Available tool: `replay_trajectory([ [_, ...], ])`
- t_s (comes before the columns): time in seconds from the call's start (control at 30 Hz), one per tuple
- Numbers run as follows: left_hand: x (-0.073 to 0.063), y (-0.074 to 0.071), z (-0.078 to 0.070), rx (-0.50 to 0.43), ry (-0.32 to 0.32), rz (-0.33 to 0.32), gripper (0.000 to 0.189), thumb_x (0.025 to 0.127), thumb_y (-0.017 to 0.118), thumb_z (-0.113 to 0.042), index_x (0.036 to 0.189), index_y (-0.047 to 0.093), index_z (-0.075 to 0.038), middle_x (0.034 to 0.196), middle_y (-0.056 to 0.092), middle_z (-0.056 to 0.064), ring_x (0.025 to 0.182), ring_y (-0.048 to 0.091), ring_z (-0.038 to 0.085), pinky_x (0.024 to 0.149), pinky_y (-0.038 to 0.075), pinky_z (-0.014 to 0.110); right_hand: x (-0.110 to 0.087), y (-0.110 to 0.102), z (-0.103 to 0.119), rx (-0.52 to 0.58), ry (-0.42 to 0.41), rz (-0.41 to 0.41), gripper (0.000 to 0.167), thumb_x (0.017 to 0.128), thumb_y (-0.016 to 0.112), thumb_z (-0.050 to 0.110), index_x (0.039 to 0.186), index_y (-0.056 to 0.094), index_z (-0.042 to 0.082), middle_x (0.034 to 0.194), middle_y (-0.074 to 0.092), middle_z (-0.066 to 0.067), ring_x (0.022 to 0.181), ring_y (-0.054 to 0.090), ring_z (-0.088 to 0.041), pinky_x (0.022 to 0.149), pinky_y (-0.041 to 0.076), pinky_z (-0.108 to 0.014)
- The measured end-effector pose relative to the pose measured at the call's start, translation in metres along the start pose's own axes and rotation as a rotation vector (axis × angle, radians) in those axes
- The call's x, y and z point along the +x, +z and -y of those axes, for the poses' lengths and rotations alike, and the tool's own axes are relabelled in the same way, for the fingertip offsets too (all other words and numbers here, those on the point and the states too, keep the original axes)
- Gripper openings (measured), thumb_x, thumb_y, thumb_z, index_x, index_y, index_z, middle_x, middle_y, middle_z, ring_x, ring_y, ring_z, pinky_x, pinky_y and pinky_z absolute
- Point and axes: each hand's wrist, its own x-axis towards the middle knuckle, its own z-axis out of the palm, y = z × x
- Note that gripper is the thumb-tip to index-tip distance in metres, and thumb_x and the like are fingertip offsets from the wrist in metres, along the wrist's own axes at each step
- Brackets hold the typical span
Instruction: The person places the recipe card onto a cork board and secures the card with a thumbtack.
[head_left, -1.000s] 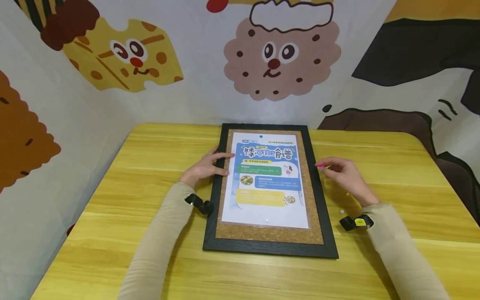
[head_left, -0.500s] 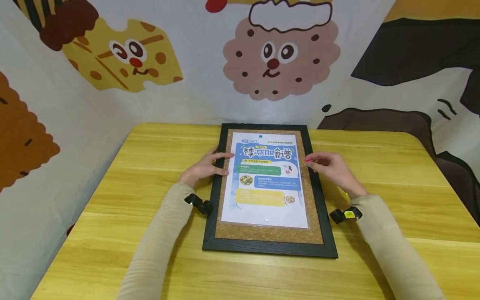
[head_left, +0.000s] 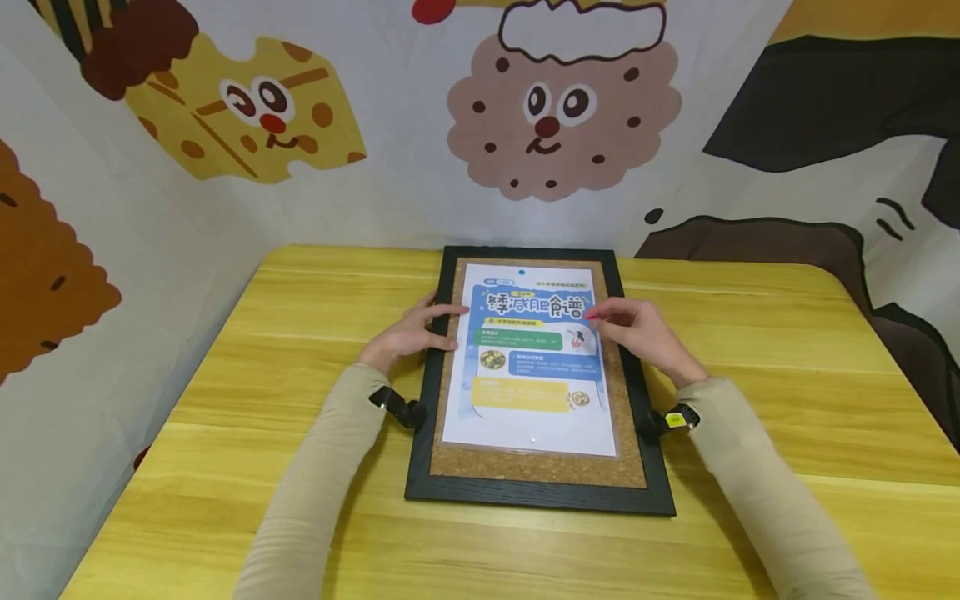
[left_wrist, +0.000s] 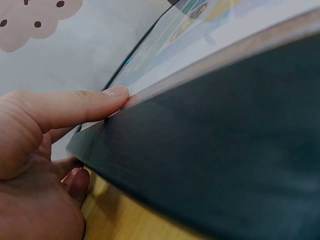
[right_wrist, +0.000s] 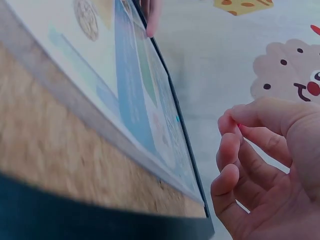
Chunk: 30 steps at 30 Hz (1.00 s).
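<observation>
A framed corkboard (head_left: 540,467) lies on the table, with a printed sheet in a clear sleeve (head_left: 487,421) on its cork. My left hand (head_left: 401,335) rests on the left side of the frame, thumb and forefinger reaching across it to the sheet's edge. In the left wrist view, other fingers sit lower, beside the frame. My right hand (head_left: 641,333) pinches a small pink pushpin (head_left: 591,317) over the sheet's upper right part. In the right wrist view only a speck of the pushpin (right_wrist: 239,126) shows between thumb and forefinger. A blue pin (head_left: 522,272) marks the sheet's top middle.
A small white pin (head_left: 533,440) shows near the sheet's bottom. The yellow wood-grain table (head_left: 300,333) extends on both sides of the frame. Behind its far edge hangs a white cloth backdrop (head_left: 405,200) printed with cartoon food.
My right hand has moved left with the pink pushpin, from beside the frame to over the sheet. Its forearm now covers small pins seen on the table earlier. The left hand stays put.
</observation>
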Motion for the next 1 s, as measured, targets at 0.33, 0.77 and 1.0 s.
replay_trajectory([
  [0.33,0.001,0.0,0.0,-0.002,0.002,0.003,0.066,0.08,0.078,-0.018,0.141,0.052,-0.021,0.161,-0.005,0.009,0.143,-0.004,0.04,0.109,0.006,0.063,0.013,0.015,0.004,-0.019,-0.071,0.044,0.024,0.093,0.065,0.012,0.113,0.069,0.0,0.111,0.063,-0.015,0.084,0.052,-0.028,0.069,0.043,-0.028],
  [0.77,0.001,-0.001,0.002,0.004,0.005,0.006,0.067,0.08,0.078,-0.018,0.142,0.052,-0.02,0.161,-0.005,0.01,0.143,-0.003,0.041,0.108,0.006,0.064,0.026,0.03,0.013,0.006,-0.101,0.076,0.024,0.091,0.067,0.01,0.112,0.069,-0.001,0.116,0.061,-0.013,0.082,0.053,-0.028,0.066,0.045,-0.028],
  [1.0,0.001,-0.001,0.003,-0.01,0.006,0.006,0.067,0.08,0.078,-0.017,0.141,0.052,-0.019,0.161,-0.005,0.01,0.143,-0.003,0.04,0.109,0.006,0.064,0.031,0.037,0.013,0.032,-0.097,0.093,0.024,0.091,0.067,0.012,0.112,0.07,0.001,0.113,0.061,-0.013,0.081,0.053,-0.029,0.061,0.047,-0.03],
])
